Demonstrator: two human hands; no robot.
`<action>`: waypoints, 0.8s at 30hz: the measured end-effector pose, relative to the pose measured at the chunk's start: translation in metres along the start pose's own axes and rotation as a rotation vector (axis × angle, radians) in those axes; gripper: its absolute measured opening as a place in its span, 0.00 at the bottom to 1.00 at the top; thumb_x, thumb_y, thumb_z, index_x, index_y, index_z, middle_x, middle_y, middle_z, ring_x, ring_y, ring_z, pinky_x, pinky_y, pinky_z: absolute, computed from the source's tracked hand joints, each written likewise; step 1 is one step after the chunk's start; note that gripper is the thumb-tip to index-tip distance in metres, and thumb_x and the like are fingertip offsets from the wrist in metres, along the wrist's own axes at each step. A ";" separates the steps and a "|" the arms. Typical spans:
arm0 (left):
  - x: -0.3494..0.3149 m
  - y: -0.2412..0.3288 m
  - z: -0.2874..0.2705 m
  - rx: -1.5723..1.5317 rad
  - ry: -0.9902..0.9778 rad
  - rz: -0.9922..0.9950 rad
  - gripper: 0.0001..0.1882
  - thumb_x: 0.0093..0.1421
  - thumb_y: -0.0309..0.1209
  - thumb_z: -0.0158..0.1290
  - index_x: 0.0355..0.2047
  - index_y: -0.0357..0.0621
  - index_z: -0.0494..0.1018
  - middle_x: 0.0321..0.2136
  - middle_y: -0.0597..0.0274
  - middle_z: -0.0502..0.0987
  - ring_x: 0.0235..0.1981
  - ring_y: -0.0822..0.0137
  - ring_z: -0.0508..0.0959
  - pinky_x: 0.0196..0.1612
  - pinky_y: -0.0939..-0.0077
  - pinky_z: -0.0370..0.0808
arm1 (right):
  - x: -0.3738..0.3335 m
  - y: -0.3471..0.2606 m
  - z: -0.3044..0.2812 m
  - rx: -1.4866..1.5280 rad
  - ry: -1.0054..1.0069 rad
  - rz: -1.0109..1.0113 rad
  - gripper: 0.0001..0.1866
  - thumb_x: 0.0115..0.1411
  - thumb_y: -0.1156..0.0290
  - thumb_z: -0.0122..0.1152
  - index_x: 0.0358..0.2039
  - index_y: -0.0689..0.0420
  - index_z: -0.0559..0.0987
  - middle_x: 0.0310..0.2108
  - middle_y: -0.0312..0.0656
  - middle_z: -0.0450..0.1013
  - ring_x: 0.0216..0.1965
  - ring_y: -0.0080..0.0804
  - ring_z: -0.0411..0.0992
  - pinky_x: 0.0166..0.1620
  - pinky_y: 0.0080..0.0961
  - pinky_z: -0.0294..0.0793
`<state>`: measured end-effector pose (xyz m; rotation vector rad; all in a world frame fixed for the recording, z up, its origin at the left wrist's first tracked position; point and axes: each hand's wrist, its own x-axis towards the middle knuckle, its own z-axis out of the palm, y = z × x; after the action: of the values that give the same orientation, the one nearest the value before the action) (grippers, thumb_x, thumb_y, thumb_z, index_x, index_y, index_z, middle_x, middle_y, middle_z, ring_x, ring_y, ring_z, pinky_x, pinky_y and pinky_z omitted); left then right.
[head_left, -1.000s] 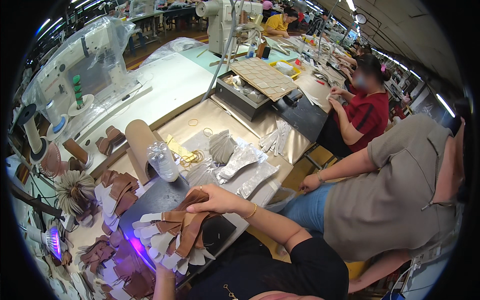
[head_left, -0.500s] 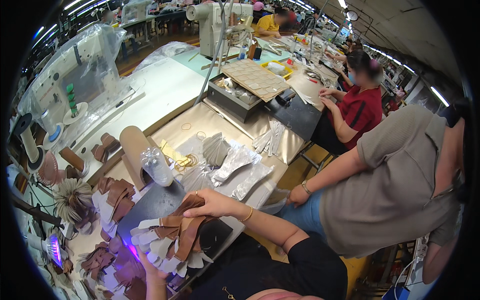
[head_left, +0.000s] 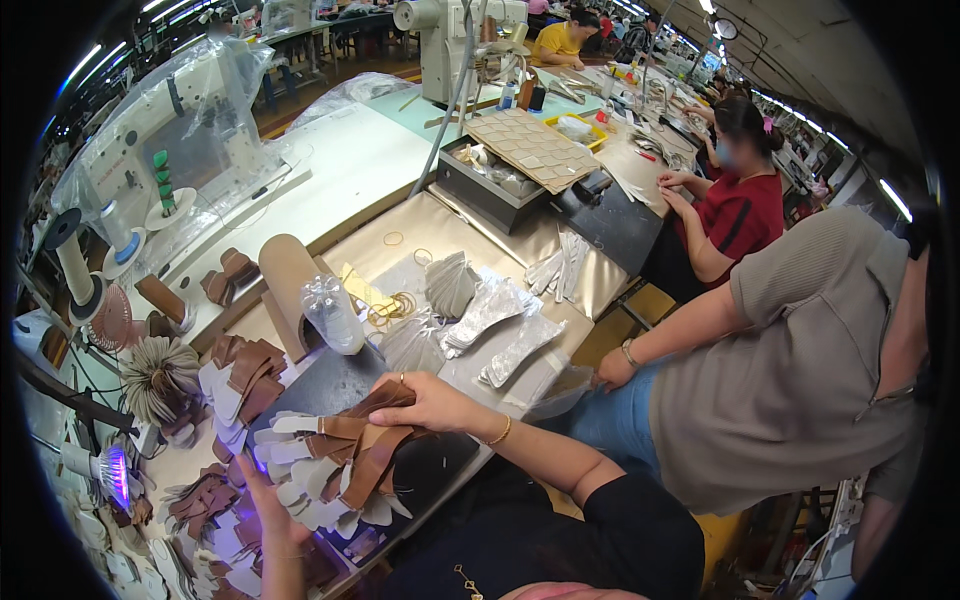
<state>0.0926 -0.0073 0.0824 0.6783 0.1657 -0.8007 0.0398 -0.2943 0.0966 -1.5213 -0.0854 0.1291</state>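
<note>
the left hand (head_left: 262, 500) comes up from the lower edge with its fingers spread and pressed against the near underside of a fanned stack of brown and white leather pieces (head_left: 340, 460). the right hand (head_left: 425, 400) lies on the far top of the same fan, fingers curled together and clamped on the brown strips (head_left: 375, 400) at its upper end. the fan sits between the two hands on the dark tabletop (head_left: 330, 380), touching both, and the right hand has the firmer hold. the strips' long axes run from the right fingers down and toward the person, white tips pointing at the left fingers and the near edge. just beyond the right fingers stands a clear plastic bottle (head_left: 332, 312) beside a cardboard tube (head_left: 288, 275). farther off lie clear-bagged pieces (head_left: 500, 320), then a tray of tan squares (head_left: 530, 150). a seated person's arm (head_left: 680, 330) is well apart to the right.
</note>
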 end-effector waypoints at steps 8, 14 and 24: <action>0.002 0.023 -0.014 0.132 0.031 -0.058 0.40 0.59 0.64 0.46 0.58 0.42 0.65 0.51 0.52 0.73 0.51 0.51 0.75 0.55 0.53 0.72 | 0.000 -0.004 0.008 0.103 0.036 -0.010 0.16 0.59 0.69 0.65 0.44 0.63 0.74 0.41 0.40 0.77 0.42 0.21 0.72 0.49 0.22 0.71; -0.011 0.054 -0.040 0.270 0.067 -0.011 0.29 0.60 0.51 0.52 0.53 0.42 0.70 0.46 0.56 0.77 0.46 0.56 0.78 0.52 0.59 0.75 | 0.010 0.005 0.040 0.228 0.032 -0.046 0.17 0.60 0.68 0.64 0.46 0.62 0.74 0.43 0.39 0.76 0.44 0.21 0.71 0.50 0.23 0.71; -0.067 0.132 -0.098 0.421 0.338 0.093 0.22 0.62 0.44 0.53 0.50 0.42 0.71 0.38 0.58 0.79 0.39 0.61 0.81 0.46 0.65 0.78 | 0.047 0.017 0.131 0.066 0.046 -0.160 0.21 0.57 0.59 0.66 0.44 0.60 0.75 0.38 0.47 0.77 0.41 0.32 0.75 0.45 0.29 0.72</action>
<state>0.1506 0.1598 0.0973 1.2114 0.2731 -0.6306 0.0680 -0.1578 0.0845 -1.4451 -0.1644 -0.0309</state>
